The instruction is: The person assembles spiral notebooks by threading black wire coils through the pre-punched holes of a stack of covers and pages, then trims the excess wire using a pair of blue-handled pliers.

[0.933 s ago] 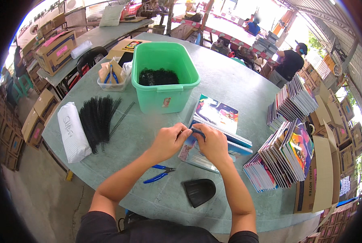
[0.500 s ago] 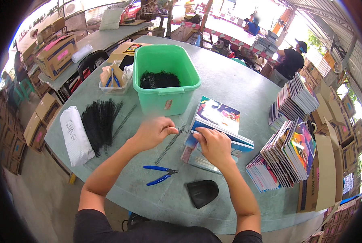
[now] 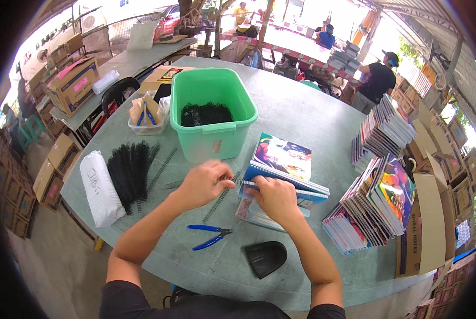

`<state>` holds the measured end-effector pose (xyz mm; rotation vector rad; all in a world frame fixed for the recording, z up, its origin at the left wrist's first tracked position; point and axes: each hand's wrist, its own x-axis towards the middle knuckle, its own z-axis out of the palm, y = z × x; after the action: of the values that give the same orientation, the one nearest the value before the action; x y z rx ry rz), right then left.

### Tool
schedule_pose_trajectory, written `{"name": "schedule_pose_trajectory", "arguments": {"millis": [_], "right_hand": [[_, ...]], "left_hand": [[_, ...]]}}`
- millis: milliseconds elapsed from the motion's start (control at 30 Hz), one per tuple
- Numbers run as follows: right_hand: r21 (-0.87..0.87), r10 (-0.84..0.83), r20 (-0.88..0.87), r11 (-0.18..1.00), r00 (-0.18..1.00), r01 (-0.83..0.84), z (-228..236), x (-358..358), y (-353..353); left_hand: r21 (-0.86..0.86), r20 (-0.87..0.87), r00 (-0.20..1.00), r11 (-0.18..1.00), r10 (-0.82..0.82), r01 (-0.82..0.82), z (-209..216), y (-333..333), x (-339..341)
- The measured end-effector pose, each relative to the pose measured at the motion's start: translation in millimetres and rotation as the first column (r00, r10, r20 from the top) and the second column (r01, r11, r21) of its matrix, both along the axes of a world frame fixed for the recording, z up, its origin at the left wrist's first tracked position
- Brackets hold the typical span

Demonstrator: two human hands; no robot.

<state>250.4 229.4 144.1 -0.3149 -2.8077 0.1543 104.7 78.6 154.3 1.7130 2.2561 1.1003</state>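
Observation:
My left hand (image 3: 203, 184) is closed, its thumb and fingers pinching a thin black spiral binding coil (image 3: 239, 182). The coil runs to the punched edge of a notebook (image 3: 286, 179), at its left corner. My right hand (image 3: 274, 199) grips that notebook's near edge close to the corner, thumb nearest the coil. Beneath it lie more notebooks, the top one with a colourful cover. Another loose coil (image 3: 215, 206) rests on the table under my left hand. Blue-handled cutting pliers (image 3: 209, 237) lie nearer me, beside a black rounded tray-like piece (image 3: 265, 259).
A green bin (image 3: 214, 142) with black coils stands behind my hands. To the left are a bunch of coils (image 3: 132, 173), a white wrapped package (image 3: 101, 189) and a clear tub (image 3: 146, 127) with pliers. Stacked notebooks (image 3: 368, 204) and an open carton (image 3: 427, 223) are at right.
My left hand has come closer to my right hand and the notebook edge, so less coil shows between them. The whole view has shifted slightly. The right hand keeps its grip.

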Motion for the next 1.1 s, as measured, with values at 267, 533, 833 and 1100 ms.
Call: {"name": "schedule_pose_trajectory", "arguments": {"millis": [267, 533, 833, 1100], "right_hand": [[-0.137, 0.074, -0.379, 0.981, 0.923, -0.135, -5, -8, -4], [-0.137, 0.126, -0.492, 0.966, 0.861, -0.220, -9, -11, -14], [-0.061, -0.069, -0.452, 0.997, 0.889, 0.047, -8, 53, 22], [-0.125, -0.123, -0.446, 0.989, 0.887, 0.074, -10, 48, 21]], "left_hand": [[0.183, -0.196, 0.981, 0.983, 0.008, 0.028, -8, 3, -1], [-0.329, 0.000, 0.918, 0.867, -0.396, 0.374, -131, 29, 140], [0.527, 0.095, 0.972, 0.817, 0.215, -0.232, -21, 3, 54], [0.692, -0.041, 0.878, 0.648, 0.477, -0.320, 1, -1, 39]]}}
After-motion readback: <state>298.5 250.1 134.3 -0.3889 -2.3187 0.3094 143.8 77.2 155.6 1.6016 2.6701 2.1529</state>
